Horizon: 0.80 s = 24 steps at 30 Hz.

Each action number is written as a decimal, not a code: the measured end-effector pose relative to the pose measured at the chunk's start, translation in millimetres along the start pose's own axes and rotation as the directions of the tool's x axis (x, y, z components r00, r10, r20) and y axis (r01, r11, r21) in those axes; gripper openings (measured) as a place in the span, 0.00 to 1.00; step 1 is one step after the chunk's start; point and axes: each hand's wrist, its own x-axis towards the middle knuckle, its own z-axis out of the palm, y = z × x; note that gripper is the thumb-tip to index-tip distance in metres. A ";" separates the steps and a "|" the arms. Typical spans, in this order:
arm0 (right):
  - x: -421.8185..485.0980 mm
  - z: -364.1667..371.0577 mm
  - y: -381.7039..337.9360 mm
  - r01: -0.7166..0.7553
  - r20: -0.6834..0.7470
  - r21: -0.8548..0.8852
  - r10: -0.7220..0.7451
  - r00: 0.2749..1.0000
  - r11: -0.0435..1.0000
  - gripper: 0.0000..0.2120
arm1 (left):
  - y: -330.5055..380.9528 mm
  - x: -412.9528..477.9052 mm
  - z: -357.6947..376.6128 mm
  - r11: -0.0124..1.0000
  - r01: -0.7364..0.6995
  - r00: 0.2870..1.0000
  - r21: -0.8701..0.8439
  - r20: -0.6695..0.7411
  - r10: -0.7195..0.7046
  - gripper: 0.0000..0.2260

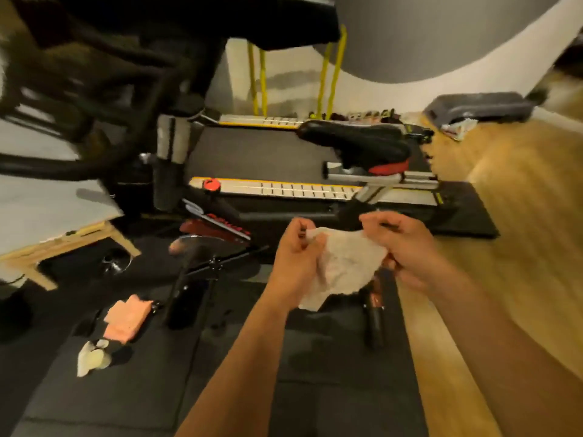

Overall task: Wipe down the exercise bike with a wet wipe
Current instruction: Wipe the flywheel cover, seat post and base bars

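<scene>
Now both arms reach forward and the wet wipe [344, 263] is held between them, out in front of the chest. The left grip [296, 253] has its fingers curled in, pinching the wipe's upper left edge. The right grip [407, 244] is curled too, pinching the upper right edge. Between them the white sheet is pulled open, wrinkled, with its lower corner hanging down by the left wrist.

That wipe is off the exercise bike [167, 187], held in the air over the bike's rear leg and the dark mat [126, 389]. The black saddle [356, 141] sits beyond the hands, higher in the view, with a red patch under its rear. The bike's handlebars fill the upper left, blurred and dark.

Behind the bike lies a treadmill [284, 190], its pale side rail marked with yellow, and yellow uprights rise at its far end. Down on the mat to the left lies a peach cloth [126, 320], loosely folded. Just nearer than it is a crumpled white wipe [93, 357], the two close together but apart.

Far left, a pale surface [47, 200] stands on wooden legs. On the right the wooden floor [520, 247] runs alongside the mat. A grey step platform [479, 107] rests by the wall at the upper right. The view is soft with motion blur, so finer detail on the bike's frame cannot be made out.
</scene>
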 end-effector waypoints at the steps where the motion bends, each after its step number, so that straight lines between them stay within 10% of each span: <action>1: -1.0 -41.6 4.7 -0.036 -0.068 0.250 0.054 0.996 0.968 0.04 | 4.6 5.6 37.6 0.999 -0.007 0.999 0.039 0.036 0.006 0.04; 3: -6.9 -113.1 28.6 -0.085 -0.110 0.626 0.195 0.975 0.776 0.06 | 12.3 13.9 114.2 0.996 -0.001 0.991 0.086 0.131 -0.010 0.02; 8: -23.5 -196.7 86.4 -0.189 -0.006 0.797 0.320 0.948 0.574 0.23 | 0.7 34.4 248.1 0.968 0.055 0.952 0.246 0.281 -0.125 0.12; 11: -17.6 -239.4 87.7 -0.187 -0.004 0.723 0.275 0.961 0.665 0.30 | -7.4 59.9 294.2 0.945 0.032 0.956 0.324 0.267 -0.124 0.15; 15: 29.9 -302.0 76.4 -0.093 -0.258 0.391 0.206 0.944 0.916 0.11 | -15.1 112.5 360.3 0.935 -0.079 0.936 0.345 0.349 -0.050 0.11; 24: 128.3 -457.9 -11.6 -0.041 -0.308 0.380 0.169 0.936 0.924 0.11 | 15.9 250.5 489.2 0.959 -0.207 0.935 0.196 0.328 0.135 0.16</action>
